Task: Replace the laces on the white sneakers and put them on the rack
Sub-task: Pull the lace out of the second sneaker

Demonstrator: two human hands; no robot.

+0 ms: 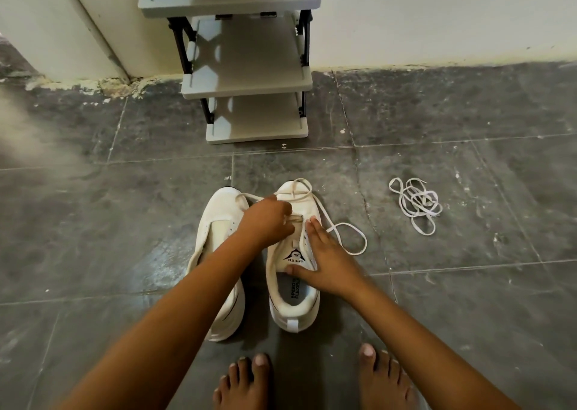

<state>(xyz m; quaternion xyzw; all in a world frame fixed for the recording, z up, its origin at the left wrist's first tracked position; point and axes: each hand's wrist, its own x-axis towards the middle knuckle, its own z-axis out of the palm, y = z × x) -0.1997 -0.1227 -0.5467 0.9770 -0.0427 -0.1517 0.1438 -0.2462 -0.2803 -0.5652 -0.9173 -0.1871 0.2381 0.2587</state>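
Observation:
Two white sneakers stand side by side on the dark tiled floor, toes pointing away from me. The left sneaker (218, 247) has no lace in its eyelets. On the right sneaker (293, 284) my left hand (268, 219) pinches the old lace (340, 231) at the lowest eyelets, and its loose ends loop over the toe and onto the floor to the right. My right hand (327, 263) lies with straight fingers on the tongue and right side of that shoe. A bundle of white laces (416, 203) lies on the floor at the right.
A grey tiered shoe rack (256, 128) with black posts stands against the white wall straight ahead, its shelves bare. My bare feet (312, 381) are just behind the sneakers. A wall corner juts out at the far left.

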